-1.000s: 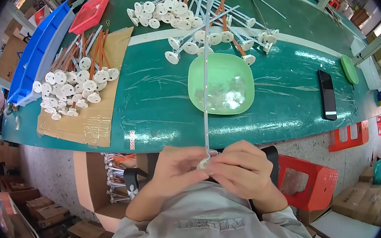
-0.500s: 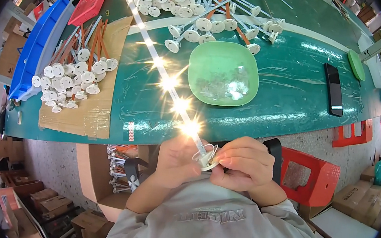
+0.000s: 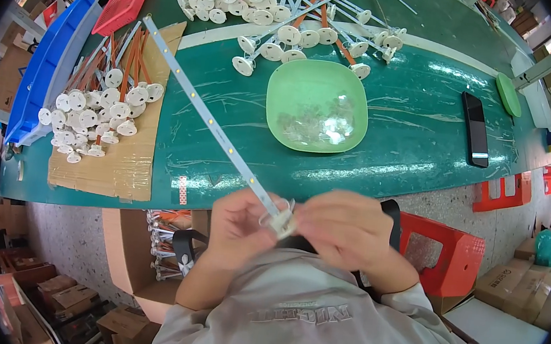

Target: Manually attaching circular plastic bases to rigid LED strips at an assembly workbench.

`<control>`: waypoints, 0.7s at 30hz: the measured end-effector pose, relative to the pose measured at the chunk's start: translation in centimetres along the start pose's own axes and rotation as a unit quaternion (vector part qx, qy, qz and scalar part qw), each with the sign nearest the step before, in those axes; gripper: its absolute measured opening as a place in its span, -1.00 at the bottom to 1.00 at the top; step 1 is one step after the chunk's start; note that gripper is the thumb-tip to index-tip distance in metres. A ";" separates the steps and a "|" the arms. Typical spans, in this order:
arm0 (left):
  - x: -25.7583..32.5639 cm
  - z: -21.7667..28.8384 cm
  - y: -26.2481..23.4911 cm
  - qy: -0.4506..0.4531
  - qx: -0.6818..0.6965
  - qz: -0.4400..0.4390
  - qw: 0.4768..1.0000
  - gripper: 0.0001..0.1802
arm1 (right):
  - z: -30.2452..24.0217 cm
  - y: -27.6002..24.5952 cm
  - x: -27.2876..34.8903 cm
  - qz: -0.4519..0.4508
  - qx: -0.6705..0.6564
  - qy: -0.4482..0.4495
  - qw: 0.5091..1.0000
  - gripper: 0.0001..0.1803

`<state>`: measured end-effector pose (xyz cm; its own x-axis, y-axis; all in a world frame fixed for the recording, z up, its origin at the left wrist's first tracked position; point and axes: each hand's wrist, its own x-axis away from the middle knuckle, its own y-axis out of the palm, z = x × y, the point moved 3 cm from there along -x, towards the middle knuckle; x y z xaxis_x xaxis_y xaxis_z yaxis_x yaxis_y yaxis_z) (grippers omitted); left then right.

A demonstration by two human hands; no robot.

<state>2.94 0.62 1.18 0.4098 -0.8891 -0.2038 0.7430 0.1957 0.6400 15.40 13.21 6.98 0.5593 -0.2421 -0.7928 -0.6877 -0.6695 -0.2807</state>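
Two hands (image 3: 297,224) | long white LED strip (image 3: 208,112) | yellow dots, tilted

Green bowl (image 3: 317,102), white LED strip (image 3: 207,116)

One view only: head cam, wide fisheye, looks steeply down from above the person's chest. Green tabletop (image 3: 385,150) fills the 12 o'clock half, farther off; both hands sit close, just below centre; torso at 6 o'clock. Edges bend toward the rim.
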 end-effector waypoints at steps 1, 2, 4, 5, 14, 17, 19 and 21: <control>-0.3 0.4 -0.3 0.003 0.002 -0.003 1.000 -0.59 | 0.3 -0.3 -0.8 -0.002 0.003 -0.003 1.000 -0.82; -0.9 0.9 -0.8 0.008 -0.030 0.016 0.999 -0.61 | 0.8 -0.8 -2.0 -0.030 0.068 0.005 0.997 -0.84; -2.1 1.6 -2.5 0.084 -0.105 0.035 0.990 -0.65 | 3.2 -2.2 -4.0 -0.064 0.171 0.053 0.982 -0.84; -2.5 2.1 -3.7 0.076 -0.167 0.073 0.980 -0.66 | 4.9 -3.1 -4.9 -0.071 0.208 0.094 0.971 -0.84; -3.2 2.3 -4.1 0.050 -0.145 0.073 0.986 -0.74 | 13.5 -3.4 -8.5 -0.353 0.358 0.218 0.836 -0.80; -3.3 2.3 -4.1 0.059 -0.148 0.058 0.985 -0.73 | 13.3 -2.8 -8.8 -0.367 0.357 0.249 0.822 -0.83; -3.7 2.3 -4.4 0.052 -0.149 0.050 0.986 -0.72 | 13.4 -2.4 -9.1 -0.387 0.368 0.236 0.812 -0.85; -4.0 2.3 -4.5 0.046 -0.152 0.041 0.987 -0.70 | 13.5 -2.2 -9.5 -0.408 0.361 0.241 0.803 -0.86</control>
<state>-3.31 2.34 0.81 0.5112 -0.8266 -0.2353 0.8236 0.3929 0.4091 5.31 26.44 7.87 0.9545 -0.2904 0.0685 0.0084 -0.2033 -0.9791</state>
